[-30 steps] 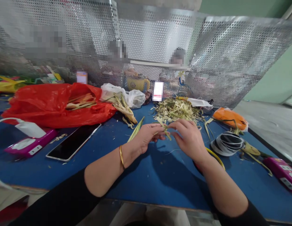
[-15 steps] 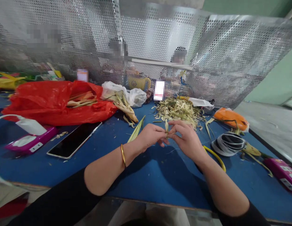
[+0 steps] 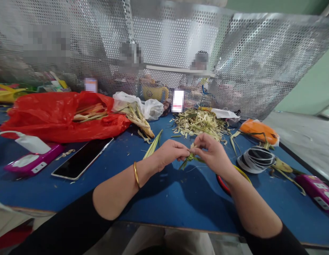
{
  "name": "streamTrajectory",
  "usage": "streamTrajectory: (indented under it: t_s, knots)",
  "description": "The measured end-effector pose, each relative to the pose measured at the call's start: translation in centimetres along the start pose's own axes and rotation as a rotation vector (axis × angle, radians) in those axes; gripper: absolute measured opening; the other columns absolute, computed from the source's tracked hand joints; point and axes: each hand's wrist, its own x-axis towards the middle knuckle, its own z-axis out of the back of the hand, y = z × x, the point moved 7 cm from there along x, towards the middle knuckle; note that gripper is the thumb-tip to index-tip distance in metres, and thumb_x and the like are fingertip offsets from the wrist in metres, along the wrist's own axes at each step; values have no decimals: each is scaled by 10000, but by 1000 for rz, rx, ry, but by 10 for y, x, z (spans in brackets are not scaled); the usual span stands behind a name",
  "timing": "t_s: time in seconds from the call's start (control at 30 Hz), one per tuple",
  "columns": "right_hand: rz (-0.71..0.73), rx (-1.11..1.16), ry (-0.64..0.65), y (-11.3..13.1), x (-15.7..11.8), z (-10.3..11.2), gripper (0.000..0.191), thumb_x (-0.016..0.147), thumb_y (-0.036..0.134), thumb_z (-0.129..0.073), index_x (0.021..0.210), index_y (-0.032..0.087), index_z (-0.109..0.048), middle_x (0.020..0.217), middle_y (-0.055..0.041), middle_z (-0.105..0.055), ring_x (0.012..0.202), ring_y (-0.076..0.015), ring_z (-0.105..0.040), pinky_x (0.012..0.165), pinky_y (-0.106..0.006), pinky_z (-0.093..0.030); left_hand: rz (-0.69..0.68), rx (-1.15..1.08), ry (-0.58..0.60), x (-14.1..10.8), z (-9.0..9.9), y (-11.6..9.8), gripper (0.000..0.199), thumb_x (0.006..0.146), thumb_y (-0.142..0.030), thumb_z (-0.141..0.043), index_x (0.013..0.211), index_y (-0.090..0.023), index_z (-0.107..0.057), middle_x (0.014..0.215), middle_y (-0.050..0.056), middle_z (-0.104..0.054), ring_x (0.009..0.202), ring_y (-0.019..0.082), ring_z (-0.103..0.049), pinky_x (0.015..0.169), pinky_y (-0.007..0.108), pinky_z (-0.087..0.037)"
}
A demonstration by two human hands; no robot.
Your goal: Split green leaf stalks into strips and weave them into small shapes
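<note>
Between the fingertips of both hands is a small piece of green, leafy plant husk, with green strips hanging below. My left hand, a gold bangle on its wrist, pinches it from the left. From the right, my right hand pinches its top with thumb and forefinger. A thin pale thread trails from the piece over the blue table. Several long green leaf strips lie beside my left hand. Behind the hands is a heap of pale green husk shreds.
A red plastic bag with husks, a phone and a purple power strip lie left. Right are a thread spool, an orange packet and another purple strip. A perforated metal screen stands behind; people sit beyond it.
The held piece has turned, so green strips now hang below my fingers. My right hand has shifted slightly and its fingers have curled more. A red ring now shows beneath my right wrist.
</note>
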Motion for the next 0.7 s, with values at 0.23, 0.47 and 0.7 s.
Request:
streamTrajectory:
  t_s: [0.23, 0.47, 0.7]
  knots:
    - [-48, 99, -122, 3, -1, 7, 206, 734, 240, -641, 921, 181, -579, 639, 47, -536, 597, -115, -496, 592, -255, -397, 6, -246, 35, 0, -1, 2, 106, 664, -266, -643, 605, -181, -665, 623, -18, -603, 636, 128, -527, 674, 276, -397]
    - [-106, 311, -323, -2, -4, 14, 204, 696, 251, -677, 868, 191, -585, 616, 49, -552, 563, -105, -489, 557, -240, -405, -14, -603, 160, -1, -20, 1, 271, 674, -250, -746, 920, -149, -699, 837, 39, -702, 810, 168, -661, 846, 301, -446]
    - [-69, 146, -349, -3, -7, 9, 159, 726, 223, -648, 863, 196, -572, 660, 38, -571, 614, -120, -526, 610, -255, -430, -28, -605, -52, -1, -15, 6, 216, 671, -199, -753, 823, -170, -602, 758, -23, -654, 733, 113, -635, 803, 275, -465]
